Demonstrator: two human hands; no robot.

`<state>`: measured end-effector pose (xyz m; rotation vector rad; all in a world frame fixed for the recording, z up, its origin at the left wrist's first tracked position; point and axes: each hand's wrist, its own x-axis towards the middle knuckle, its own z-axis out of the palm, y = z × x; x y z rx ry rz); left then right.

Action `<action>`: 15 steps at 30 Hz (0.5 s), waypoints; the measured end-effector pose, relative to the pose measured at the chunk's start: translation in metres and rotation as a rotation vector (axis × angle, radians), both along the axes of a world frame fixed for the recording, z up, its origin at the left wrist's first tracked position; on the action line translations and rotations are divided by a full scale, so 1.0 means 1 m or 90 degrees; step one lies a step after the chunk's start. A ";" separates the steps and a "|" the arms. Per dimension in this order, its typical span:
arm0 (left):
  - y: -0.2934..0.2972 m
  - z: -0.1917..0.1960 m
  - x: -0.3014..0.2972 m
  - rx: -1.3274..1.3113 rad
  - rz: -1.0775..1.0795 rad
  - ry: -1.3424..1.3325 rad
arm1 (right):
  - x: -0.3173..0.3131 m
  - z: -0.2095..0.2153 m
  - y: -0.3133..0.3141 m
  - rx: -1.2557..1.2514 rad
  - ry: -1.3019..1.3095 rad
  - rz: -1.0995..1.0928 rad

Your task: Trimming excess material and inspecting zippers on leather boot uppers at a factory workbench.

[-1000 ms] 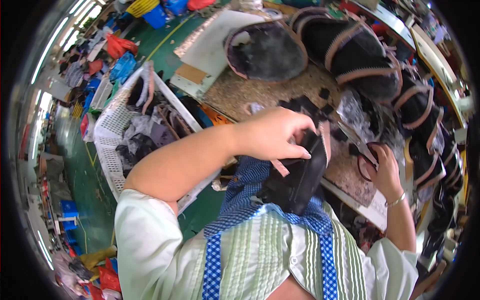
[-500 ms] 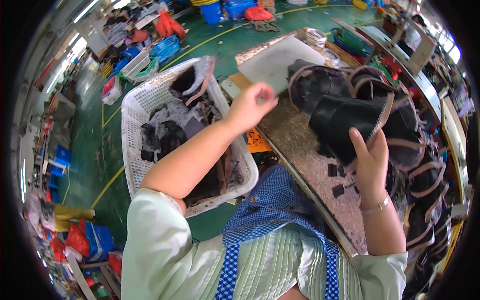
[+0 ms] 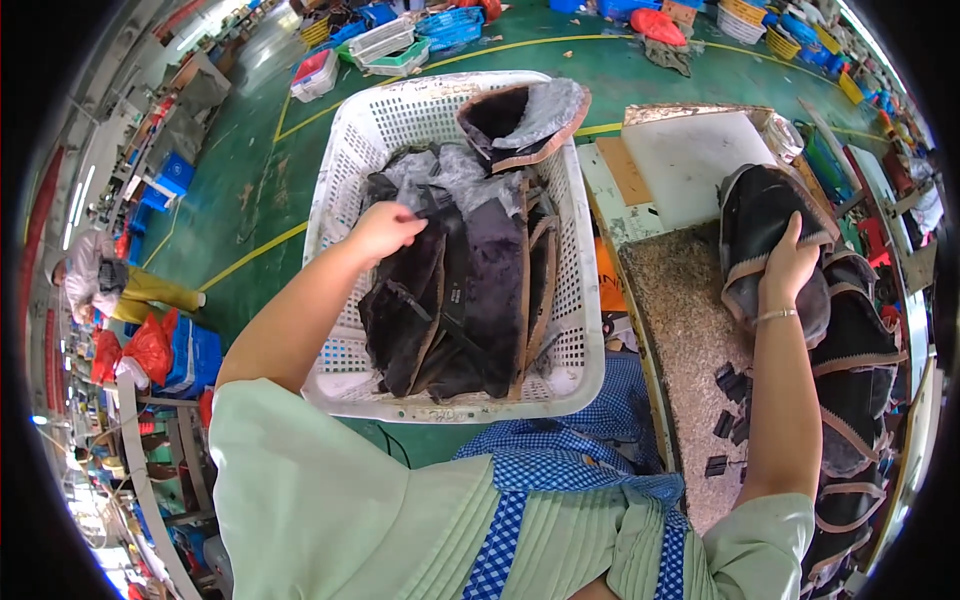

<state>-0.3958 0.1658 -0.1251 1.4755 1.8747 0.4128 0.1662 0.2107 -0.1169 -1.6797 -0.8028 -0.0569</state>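
Note:
In the white plastic basket (image 3: 590, 345) lie several dark boot shafts (image 3: 495, 290) with grey fuzzy lining and tan edges. My left hand (image 3: 388, 232) reaches over them, its fingers pinched together at the upper end of a dark piece; whether it grips anything is hidden. Another boot shaft (image 3: 530, 115) rests on the basket's far right corner, its fuzzy inside showing. At the bench on the right, my right hand (image 3: 790, 265) is closed on a black boot shaft (image 3: 755, 215), with the thumb lying across it. That shaft sits at the far end of a row of similar pieces.
The speckled bench top (image 3: 680, 310) carries small black pieces (image 3: 733, 382) near its middle and a white board (image 3: 700, 145) at its far end. More black boot shafts (image 3: 850, 400) overlap along the bench's right side. A person in yellow trousers (image 3: 150, 290) bends at the far left.
My left hand has gone from beside the bench to the basket. My right hand has brought the boot shaft down against the row. The view has turned toward the left.

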 end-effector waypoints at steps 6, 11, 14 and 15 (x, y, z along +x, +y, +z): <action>0.005 -0.050 0.004 -0.009 0.250 -0.350 | -0.038 0.041 -0.068 0.047 -0.194 0.039; 0.037 -0.070 0.033 -0.021 0.330 -0.326 | -0.063 -0.001 -0.058 -0.150 0.060 0.024; 0.039 -0.075 0.033 -0.016 0.417 -0.355 | -0.070 0.008 -0.039 0.163 0.490 0.227; 0.036 -0.079 0.015 -0.073 0.390 -0.436 | -0.073 0.014 -0.036 0.164 0.315 0.233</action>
